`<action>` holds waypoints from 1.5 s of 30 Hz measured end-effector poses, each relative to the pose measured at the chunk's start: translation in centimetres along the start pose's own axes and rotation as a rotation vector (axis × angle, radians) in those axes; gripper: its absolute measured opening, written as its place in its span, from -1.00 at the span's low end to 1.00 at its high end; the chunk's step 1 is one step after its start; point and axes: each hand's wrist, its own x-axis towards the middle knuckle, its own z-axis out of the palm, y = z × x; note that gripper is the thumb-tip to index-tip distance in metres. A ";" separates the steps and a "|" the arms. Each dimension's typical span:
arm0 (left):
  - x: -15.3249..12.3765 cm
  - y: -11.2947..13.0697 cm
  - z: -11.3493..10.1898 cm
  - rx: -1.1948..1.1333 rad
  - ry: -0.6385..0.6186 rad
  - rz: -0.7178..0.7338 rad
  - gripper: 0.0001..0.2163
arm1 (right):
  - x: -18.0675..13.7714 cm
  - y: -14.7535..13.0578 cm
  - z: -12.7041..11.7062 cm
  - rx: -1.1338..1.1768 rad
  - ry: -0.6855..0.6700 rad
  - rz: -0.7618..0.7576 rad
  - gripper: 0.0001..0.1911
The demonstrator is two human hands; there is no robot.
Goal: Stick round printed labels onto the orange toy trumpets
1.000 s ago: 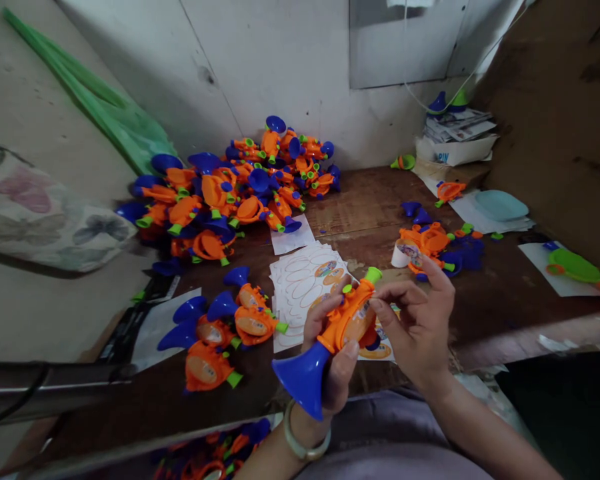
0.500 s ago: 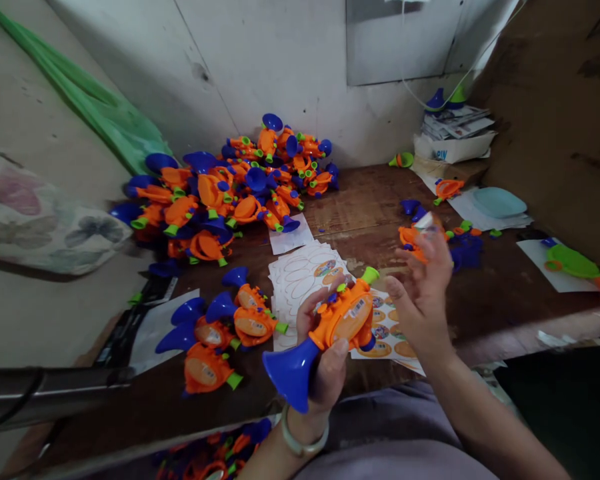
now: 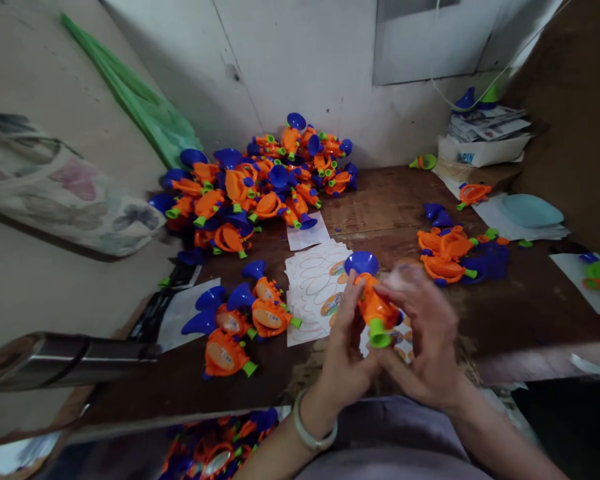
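Note:
An orange toy trumpet [image 3: 377, 308] with a blue bell and a green mouthpiece is held above the table, mouthpiece towards me. My left hand [image 3: 347, 367], with a pale bangle at the wrist, grips its left side. On the opposite side, my right hand [image 3: 427, 333] is closed around the toy, its fingers slightly blurred. Beneath the hands lie sheets of oval stickers [image 3: 405, 333], partly covered. Left of them is a stack of mostly peeled sticker sheets [image 3: 305, 280]. Several toy trumpets with oval labels [image 3: 273, 319] rest further left.
A big heap of toy trumpets [image 3: 267, 187] lies against the wall. Loose orange toy bodies [image 3: 445, 250] and a light-blue lid [image 3: 533, 210] are at the right. A metal cylinder [image 3: 70, 360] juts in from the left. More toys [image 3: 217, 447] lie below the table edge.
The toy trumpet has turned, so its bell now points away and its mouthpiece towards me. My right hand, raised apart with a small sticker-like piece at its fingers, has come onto the toy.

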 end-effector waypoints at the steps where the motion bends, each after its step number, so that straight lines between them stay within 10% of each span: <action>1: 0.2 0.4 -0.3 0.032 -0.001 -0.002 -0.36 | -0.2 -0.5 -0.1 0.032 -0.106 -0.008 -0.13; 8: 0.9 1.3 -0.6 -0.150 0.137 -0.135 -0.55 | 1.5 -1.5 -0.1 0.355 0.073 0.309 -0.85; 18: 0.4 1.5 -0.9 -0.213 0.057 -0.067 -0.49 | 1.7 -1.7 0.7 0.319 0.076 0.362 -0.99; 27: -0.2 2.2 -0.7 0.004 0.009 0.037 -0.43 | 0.8 -1.6 2.3 0.265 0.157 0.283 -0.43; 45: 0.3 2.1 -0.5 -0.011 0.057 0.066 -0.56 | 0.6 -1.8 2.8 0.197 0.173 0.224 -0.51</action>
